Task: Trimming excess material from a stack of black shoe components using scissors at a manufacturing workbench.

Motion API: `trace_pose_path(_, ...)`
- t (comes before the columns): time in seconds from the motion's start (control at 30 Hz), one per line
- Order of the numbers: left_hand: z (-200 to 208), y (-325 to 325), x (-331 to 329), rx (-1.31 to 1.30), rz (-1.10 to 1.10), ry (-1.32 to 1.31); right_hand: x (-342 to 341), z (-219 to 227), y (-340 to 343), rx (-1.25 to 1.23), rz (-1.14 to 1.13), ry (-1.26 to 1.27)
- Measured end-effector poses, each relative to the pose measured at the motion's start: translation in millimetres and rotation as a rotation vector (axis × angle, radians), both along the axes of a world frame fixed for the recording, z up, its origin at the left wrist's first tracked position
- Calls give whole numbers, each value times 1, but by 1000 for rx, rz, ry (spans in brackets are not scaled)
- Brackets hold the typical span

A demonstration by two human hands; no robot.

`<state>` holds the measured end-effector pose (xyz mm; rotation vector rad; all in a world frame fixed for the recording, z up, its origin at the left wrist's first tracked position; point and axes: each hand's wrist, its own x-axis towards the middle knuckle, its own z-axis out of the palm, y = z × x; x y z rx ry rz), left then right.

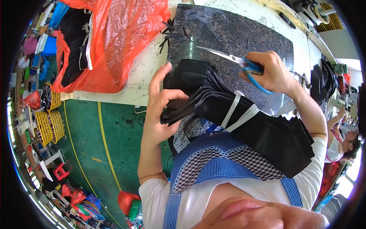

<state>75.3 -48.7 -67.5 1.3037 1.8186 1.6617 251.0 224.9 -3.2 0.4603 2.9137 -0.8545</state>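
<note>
A thick stack of black, flexible sheet pieces (217,108) spreads in front of my apron, bound round its middle by white fabric ties (241,116). My left hand (159,108) pinches the fanned left ends of the stack between thumb and fingers, one finger raised. In my right hand (271,72) is a pair of scissors (233,58) with blue handles. Their blades point left over the dark speckled stone slab (244,34) and look nearly closed, touching nothing. Another black stack (192,68) sits on the slab's near left part, just beyond the held ends.
A red plastic bag (126,42) with black pieces (74,42) lies on the white table at the left. Black scraps (167,36) lie by the slab's left edge. Yellow baskets (49,128) stand beyond the green floor (85,129). Another person (341,147) sits at far right.
</note>
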Motion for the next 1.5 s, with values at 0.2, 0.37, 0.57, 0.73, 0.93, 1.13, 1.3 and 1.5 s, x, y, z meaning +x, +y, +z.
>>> trace_pose_path(0.2,-8,-8,-11,16,-62,331,29,-9,5,103,32,196)
trace_pose_path(0.37,-16,-5,8,262,-120,59,20,-10,-2,257,83,194)
trace_pose_path(0.57,-9,-3,9,131,-67,18,-3,-13,-5,308,175,261)
trace_pose_path(0.73,-13,-7,12,114,-30,-45,-6,-3,-2,276,181,14)
trace_pose_path(0.93,-10,-10,3,97,-123,-41,-34,-4,-6,268,249,309)
trace_pose_path(1.13,-6,9,-15,46,-106,163,-14,-9,4,-18,77,134)
trace_pose_path(1.3,-4,-3,-12,3,-68,313,13,-11,11,-79,-83,119)
trace_pose_path(1.5,-5,-10,3,82,36,439,24,-2,2,80,9,163)
